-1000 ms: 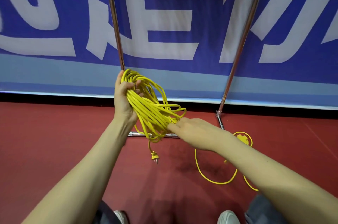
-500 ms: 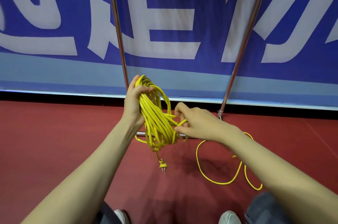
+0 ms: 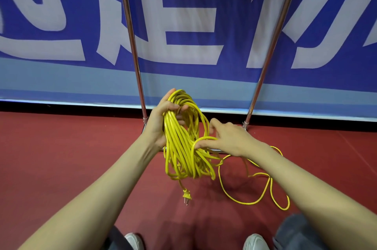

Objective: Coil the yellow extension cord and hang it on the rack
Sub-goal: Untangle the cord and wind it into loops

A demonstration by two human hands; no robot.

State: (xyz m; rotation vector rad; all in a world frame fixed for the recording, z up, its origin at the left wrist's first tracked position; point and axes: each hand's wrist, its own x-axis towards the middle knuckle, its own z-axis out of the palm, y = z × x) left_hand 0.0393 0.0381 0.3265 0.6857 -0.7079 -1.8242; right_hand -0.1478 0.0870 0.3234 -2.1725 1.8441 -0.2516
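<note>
Dark red matte floor [image 3: 51, 157] spreads out left of both grips. Chrome metal tube rack [image 3: 130, 35]: its left upright stands just behind the left-hand grip, foot on the floor.

Left hand [image 3: 160, 125] is raised, fingers and thumb curled tight round the top of the bundled yellow extension cord [image 3: 179, 147]. Many loops pass through the fist, arch above the thumb and hang below the grip as a long oval hank, off the floor. Yellow two-pin plug [image 3: 186, 196] dangles on a short lead straight under the hank, well below the left grip, pins down. Cannot tell if the pins touch the floor.

Right hand [image 3: 232, 141] is just right of the hank, level with its middle and lower than the left grip. Thumb and index finger pinch one single strand that bows out of the coil as a small loop; the other fingers are curled.

From under the right-hand grip the uncoiled part of the cord runs down and right and lies in loose curves on the floor. Rack's right upright is behind and above the right hand, apart from it.

Blue banner with big white lettering [image 3: 183, 25] is behind the rack. White shoes [image 3: 132, 239] and grey trousers [image 3: 295, 233] are near the bottom edge, far below both grips.
</note>
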